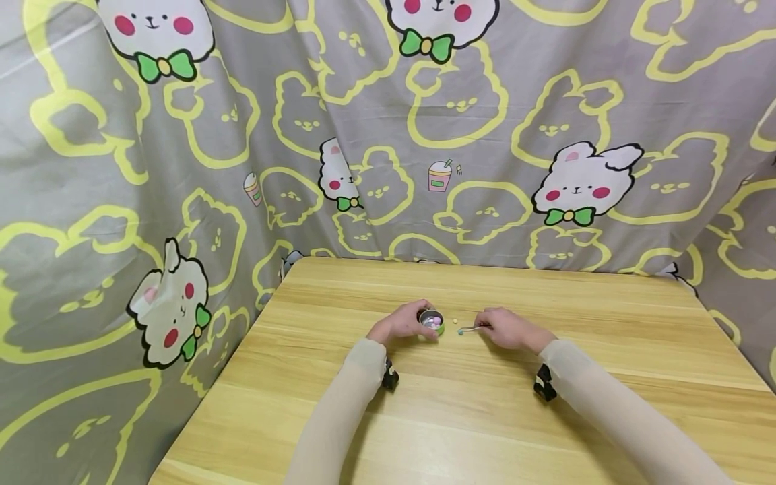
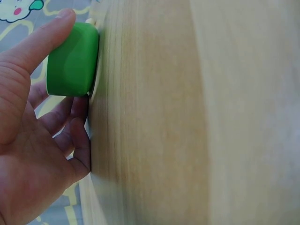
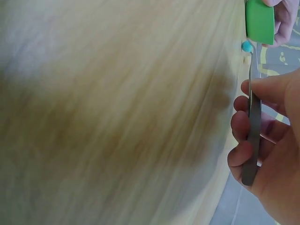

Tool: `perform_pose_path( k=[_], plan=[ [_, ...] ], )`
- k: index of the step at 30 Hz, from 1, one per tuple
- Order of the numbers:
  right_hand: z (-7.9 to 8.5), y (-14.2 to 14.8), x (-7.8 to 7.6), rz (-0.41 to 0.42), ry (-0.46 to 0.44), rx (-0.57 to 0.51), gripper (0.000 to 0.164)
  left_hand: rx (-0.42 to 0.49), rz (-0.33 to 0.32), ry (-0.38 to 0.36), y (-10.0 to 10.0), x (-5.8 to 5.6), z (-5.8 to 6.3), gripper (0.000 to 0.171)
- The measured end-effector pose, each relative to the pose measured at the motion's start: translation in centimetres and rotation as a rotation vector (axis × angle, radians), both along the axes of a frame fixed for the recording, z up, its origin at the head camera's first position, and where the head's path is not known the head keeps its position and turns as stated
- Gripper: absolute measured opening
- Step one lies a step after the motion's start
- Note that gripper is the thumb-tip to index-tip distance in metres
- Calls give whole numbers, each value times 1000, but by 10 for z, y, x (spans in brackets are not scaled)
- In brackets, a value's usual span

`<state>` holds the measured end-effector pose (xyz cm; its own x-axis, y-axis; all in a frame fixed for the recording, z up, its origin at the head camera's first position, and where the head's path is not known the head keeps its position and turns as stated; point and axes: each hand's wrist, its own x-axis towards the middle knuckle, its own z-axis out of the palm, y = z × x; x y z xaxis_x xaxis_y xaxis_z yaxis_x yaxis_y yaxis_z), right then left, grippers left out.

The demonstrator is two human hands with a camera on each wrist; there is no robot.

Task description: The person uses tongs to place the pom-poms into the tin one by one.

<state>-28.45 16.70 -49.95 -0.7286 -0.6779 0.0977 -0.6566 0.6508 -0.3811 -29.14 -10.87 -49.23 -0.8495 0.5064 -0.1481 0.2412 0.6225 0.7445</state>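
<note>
My left hand (image 1: 403, 322) grips a small green container (image 2: 72, 61), thumb on one side and fingers round the other. Its opening faces up in the head view, and several pink and lilac beads (image 1: 436, 321) lie inside. In my right hand (image 1: 510, 329) is a pair of metal tweezers (image 3: 253, 136), pinched between thumb and fingers and pointing toward the container. At the bent tips of the tweezers is a small teal bead (image 3: 246, 46), just right of the container. A pale yellow bead (image 1: 455, 321) lies on the table close behind the teal one.
Both forearms reach over a light wooden table (image 1: 461, 417). A grey curtain (image 1: 388, 121) with cartoon animals hangs along its far and left edges. Dark wrist-worn devices sit below the left wrist (image 1: 391, 375) and the right wrist (image 1: 544, 382).
</note>
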Motion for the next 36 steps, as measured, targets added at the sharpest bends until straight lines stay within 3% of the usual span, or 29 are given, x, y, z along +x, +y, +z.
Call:
perform_pose_path(
  k=[16, 36],
  plan=[
    [6, 7, 3, 5, 51, -57, 10, 5, -1, 9, 0, -1, -2, 48],
    [17, 8, -4, -25, 32, -95, 12, 4, -5, 12, -1, -2, -4, 48]
  ],
)
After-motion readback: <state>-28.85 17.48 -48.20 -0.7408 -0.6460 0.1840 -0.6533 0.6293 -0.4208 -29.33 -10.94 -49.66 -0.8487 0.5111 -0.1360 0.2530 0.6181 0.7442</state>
